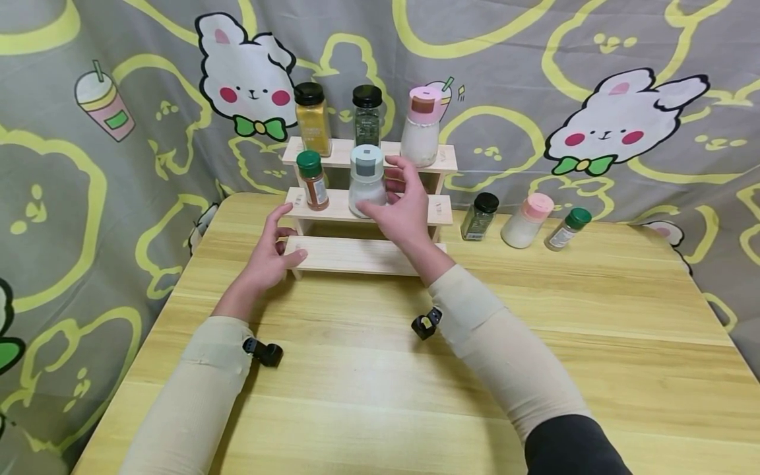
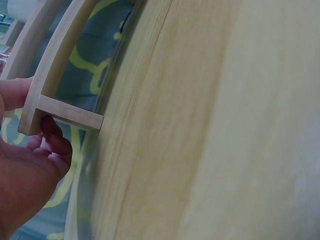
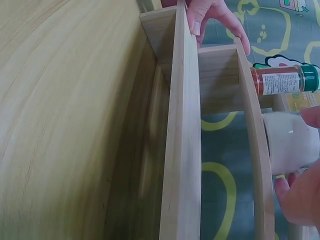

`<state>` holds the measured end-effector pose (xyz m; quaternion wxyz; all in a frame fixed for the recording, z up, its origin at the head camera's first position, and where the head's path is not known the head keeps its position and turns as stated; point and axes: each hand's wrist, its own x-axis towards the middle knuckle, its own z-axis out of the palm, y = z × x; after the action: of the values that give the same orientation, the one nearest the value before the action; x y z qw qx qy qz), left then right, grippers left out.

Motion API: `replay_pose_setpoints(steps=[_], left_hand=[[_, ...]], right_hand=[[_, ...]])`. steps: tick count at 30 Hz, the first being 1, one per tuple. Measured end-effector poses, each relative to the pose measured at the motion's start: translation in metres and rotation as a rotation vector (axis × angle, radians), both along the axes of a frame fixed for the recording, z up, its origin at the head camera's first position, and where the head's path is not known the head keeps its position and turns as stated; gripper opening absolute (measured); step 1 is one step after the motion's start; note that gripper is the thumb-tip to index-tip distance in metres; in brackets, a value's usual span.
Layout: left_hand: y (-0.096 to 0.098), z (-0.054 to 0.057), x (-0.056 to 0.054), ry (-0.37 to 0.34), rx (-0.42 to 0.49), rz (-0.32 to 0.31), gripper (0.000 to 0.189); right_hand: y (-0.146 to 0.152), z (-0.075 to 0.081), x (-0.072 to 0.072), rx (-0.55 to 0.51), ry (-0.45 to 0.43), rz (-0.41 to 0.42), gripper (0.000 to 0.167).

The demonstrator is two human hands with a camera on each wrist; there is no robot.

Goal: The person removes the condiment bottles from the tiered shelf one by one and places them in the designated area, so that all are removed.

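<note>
A three-step wooden rack (image 1: pixel 362 256) stands on the table, its lowest step bare. My left hand (image 1: pixel 267 257) grips the left end of that step; the left wrist view shows the thumb on top of the board (image 2: pixel 55 60) and fingers curled beneath it. On the middle step, my right hand (image 1: pixel 404 204) holds a glass seasoning shaker (image 1: pixel 367 178) with a pale blue-white lid and white contents, thumb in front and fingers around its right side. Left of the shaker (image 3: pixel 290 142) is a green-capped spice bottle (image 1: pixel 313 181) with red-brown powder.
The top step bears a yellow spice jar (image 1: pixel 313 125), a black-capped herb jar (image 1: pixel 367 119) and a pink-lidded shaker (image 1: pixel 421 128). On the table to the right are another herb jar (image 1: pixel 479 218), a pink-lidded shaker (image 1: pixel 525 221) and a green-capped bottle (image 1: pixel 568 229). A patterned curtain (image 1: pixel 493 53) hangs behind.
</note>
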<state>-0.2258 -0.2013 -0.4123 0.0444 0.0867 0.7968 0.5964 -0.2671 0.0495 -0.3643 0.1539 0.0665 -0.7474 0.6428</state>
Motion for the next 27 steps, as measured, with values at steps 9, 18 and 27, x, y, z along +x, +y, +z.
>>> replay_pose_setpoints(steps=[9, 18, 27], left_hand=[[-0.001, -0.002, -0.001, 0.01, 0.02, -0.002, 0.086], [-0.001, -0.002, -0.001, 0.012, 0.03, -0.001, 0.086], [-0.001, -0.002, -0.001, 0.012, 0.031, -0.008, 0.085]], right_hand=[[-0.008, 0.001, -0.001, 0.037, -0.01, -0.038, 0.08], [-0.011, -0.001, -0.002, 0.059, -0.007, -0.068, 0.072], [-0.011, 0.0, -0.002, 0.066, -0.02, -0.078, 0.071]])
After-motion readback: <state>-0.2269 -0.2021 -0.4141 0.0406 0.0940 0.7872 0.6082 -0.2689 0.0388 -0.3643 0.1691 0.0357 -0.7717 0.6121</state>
